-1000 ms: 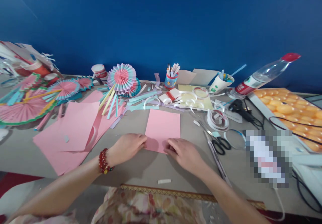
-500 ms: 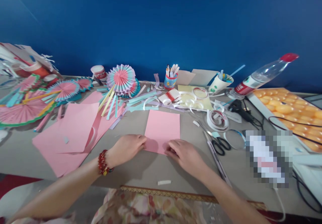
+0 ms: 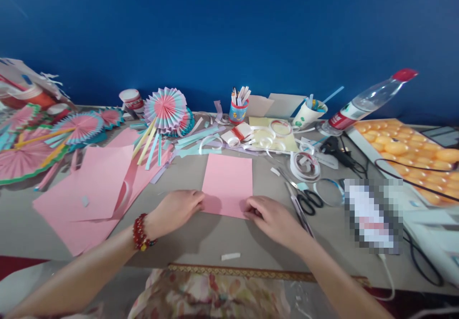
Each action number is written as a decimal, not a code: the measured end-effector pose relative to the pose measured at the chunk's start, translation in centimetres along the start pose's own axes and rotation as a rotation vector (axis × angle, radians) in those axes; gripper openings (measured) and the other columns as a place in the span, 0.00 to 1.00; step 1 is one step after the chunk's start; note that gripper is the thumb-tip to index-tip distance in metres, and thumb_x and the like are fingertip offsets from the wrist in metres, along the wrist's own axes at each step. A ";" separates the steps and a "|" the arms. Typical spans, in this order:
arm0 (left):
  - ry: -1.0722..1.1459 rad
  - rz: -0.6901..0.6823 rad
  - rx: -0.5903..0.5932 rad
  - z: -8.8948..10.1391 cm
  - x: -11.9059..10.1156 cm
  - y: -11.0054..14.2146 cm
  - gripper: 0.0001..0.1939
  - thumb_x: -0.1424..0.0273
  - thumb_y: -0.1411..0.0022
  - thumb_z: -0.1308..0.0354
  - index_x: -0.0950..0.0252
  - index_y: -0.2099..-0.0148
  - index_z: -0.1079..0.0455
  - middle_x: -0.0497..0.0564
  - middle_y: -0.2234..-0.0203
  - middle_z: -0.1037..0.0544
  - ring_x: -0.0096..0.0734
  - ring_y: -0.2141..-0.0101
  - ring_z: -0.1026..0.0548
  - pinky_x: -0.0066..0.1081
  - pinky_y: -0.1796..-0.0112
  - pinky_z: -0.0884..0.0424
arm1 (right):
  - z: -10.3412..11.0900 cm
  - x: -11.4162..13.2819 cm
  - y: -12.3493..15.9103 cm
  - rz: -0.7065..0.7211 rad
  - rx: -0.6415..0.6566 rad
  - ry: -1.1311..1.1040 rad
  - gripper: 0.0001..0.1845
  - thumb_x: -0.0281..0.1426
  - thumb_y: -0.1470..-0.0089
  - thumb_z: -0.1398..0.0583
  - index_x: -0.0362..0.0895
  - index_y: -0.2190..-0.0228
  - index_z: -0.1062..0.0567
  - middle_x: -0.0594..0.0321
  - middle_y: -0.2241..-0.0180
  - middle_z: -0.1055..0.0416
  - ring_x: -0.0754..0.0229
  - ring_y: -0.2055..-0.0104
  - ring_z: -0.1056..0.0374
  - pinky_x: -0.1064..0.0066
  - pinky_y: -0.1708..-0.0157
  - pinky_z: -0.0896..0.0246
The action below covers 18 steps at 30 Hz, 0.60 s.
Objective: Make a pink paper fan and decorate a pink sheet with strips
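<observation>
A pink sheet of paper (image 3: 227,180) lies flat on the grey table in front of me. My left hand (image 3: 179,209) is closed at its lower left corner, thumb and fingers pinched on the edge. At the lower right corner my right hand (image 3: 270,216) has curled fingers gripping the paper; its fingertips are partly hidden. Larger pink sheets (image 3: 100,180) overlap to the left, with a small pale scrap on top. Black-handled scissors (image 3: 310,202) and a craft knife (image 3: 299,211) rest to the right of my right hand.
Folded paper fans (image 3: 165,111) crowd the back left. A pen cup (image 3: 239,112), tape rolls (image 3: 304,165), a white cup (image 3: 306,115), a glue gun (image 3: 339,151) and a tilted-looking bottle (image 3: 366,104) stand or lie behind. A white strip (image 3: 230,256) lies near the front edge.
The view has shifted slightly, so most things sit a little further left. My right hand has slid right along the paper's near edge to its corner; my left hand stays at the left corner.
</observation>
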<state>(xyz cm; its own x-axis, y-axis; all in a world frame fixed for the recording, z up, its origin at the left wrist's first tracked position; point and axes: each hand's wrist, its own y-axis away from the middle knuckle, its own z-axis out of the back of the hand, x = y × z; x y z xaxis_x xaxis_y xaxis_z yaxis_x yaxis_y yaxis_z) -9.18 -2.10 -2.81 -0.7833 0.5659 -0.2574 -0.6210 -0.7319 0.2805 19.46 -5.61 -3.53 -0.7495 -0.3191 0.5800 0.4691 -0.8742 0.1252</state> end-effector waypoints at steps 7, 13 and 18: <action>-0.007 -0.020 -0.029 -0.3 0.2 0.0 0.11 0.66 0.28 0.54 0.63 0.62 0.36 0.49 0.71 0.24 0.34 0.70 0.25 0.30 0.73 0.42 | 0.9 0.1 -0.5 -0.022 0.081 -0.009 0.03 0.29 0.41 0.42 0.46 0.68 0.29 0.65 0.68 0.27 0.60 0.65 0.33 0.71 0.67 0.44; -0.012 -0.013 -0.019 -0.2 0.1 0.0 0.11 0.66 0.28 0.55 0.63 0.62 0.35 0.49 0.70 0.24 0.33 0.70 0.25 0.30 0.72 0.41 | 0.6 0.0 -0.2 0.007 0.057 0.005 0.05 0.28 0.40 0.44 0.46 0.69 0.30 0.63 0.68 0.27 0.59 0.64 0.33 0.70 0.65 0.43; -0.033 -0.023 -0.025 -0.3 0.2 0.0 0.10 0.66 0.28 0.54 0.63 0.61 0.36 0.49 0.69 0.24 0.34 0.70 0.25 0.30 0.72 0.42 | 0.2 -0.1 0.0 0.005 0.038 0.018 0.04 0.27 0.40 0.44 0.46 0.68 0.30 0.61 0.65 0.26 0.57 0.62 0.32 0.68 0.62 0.41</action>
<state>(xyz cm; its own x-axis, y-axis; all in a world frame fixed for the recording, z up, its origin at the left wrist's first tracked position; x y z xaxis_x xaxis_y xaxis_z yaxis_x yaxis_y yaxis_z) -9.29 -2.12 -3.13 -0.7698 0.5945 -0.2325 -0.6380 -0.7277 0.2518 19.62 -5.49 -3.45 -0.7550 -0.3305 0.5663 0.4902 -0.8581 0.1528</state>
